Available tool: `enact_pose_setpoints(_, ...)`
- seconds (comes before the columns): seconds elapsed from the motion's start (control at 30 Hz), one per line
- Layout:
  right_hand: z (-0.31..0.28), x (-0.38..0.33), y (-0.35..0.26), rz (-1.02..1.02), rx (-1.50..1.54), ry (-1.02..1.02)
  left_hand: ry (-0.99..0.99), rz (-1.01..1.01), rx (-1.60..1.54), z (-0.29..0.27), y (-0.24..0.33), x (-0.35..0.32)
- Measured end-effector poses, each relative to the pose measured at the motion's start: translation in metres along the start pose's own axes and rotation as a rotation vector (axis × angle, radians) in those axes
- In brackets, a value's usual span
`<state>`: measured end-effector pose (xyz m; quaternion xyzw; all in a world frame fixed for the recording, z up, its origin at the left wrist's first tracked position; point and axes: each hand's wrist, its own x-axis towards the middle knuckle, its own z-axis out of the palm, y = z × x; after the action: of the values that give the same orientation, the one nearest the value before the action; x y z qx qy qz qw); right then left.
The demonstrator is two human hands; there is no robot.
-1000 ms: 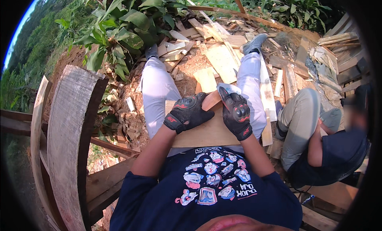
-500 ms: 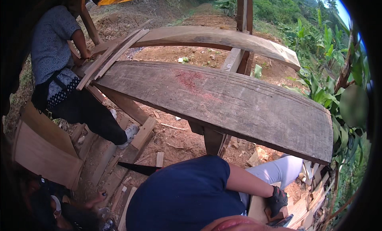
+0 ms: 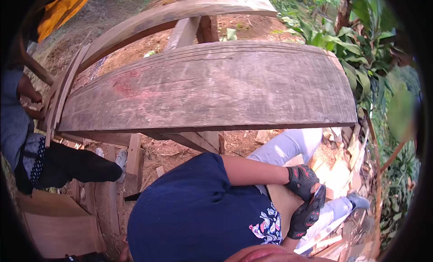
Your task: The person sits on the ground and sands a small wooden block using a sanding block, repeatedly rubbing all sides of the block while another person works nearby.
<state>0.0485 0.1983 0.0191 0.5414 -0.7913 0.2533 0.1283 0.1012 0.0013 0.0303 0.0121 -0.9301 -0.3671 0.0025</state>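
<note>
- A broad grey plank [image 3: 207,88] crosses the far side, with a faint red stain toward its left part.
- A co-worker [image 3: 76,162] in black trousers is at the left edge, only partly in view.
- Beyond the plank there is a long curved beam [image 3: 180,11].
- Thin wood strips [image 3: 64,96] lie across the left end of the plank.
- Near left stands a brown panel [image 3: 58,230].
- A pale board [image 3: 282,203] rests on the lap, beneath both hands.
- The gloved left hand [image 3: 301,178] has its grip closed around a small wood piece [image 3: 315,187].
- The gloved right hand [image 3: 303,219] meets it from nearer; its grip I cannot tell.
- The small wood piece is between the hands, mostly hidden.
</note>
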Motion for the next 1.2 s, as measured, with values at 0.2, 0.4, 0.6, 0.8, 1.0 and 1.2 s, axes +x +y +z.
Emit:
enact_pose_setpoints(0.2,0.021,-0.025,0.079,0.364,-0.065,-0.005,-0.174,-0.139,-0.068,0.002,0.000,0.026)
enact_pose_setpoints(0.4,0.000,-0.031,0.034,0.181,0.136,-0.018,-0.204,0.202,-0.027,0.012,0.005,0.037)
enact_pose_setpoints(0.6,-0.004,-0.030,0.066,0.378,0.049,0.041,-0.215,0.034,-0.101,0.009,0.009,0.038)
enact_pose_setpoints(0.8,0.002,-0.030,0.053,0.262,0.059,-0.100,-0.255,-0.011,-0.162,0.011,-0.001,0.039)
enact_pose_setpoints(1.0,0.011,-0.020,0.025,0.240,0.200,0.030,-0.225,0.068,-0.134,0.011,-0.006,0.040)
enact_pose_setpoints(1.2,-0.014,-0.025,0.071,0.473,-0.096,-0.015,-0.256,-0.120,-0.186,-0.005,0.012,0.039)
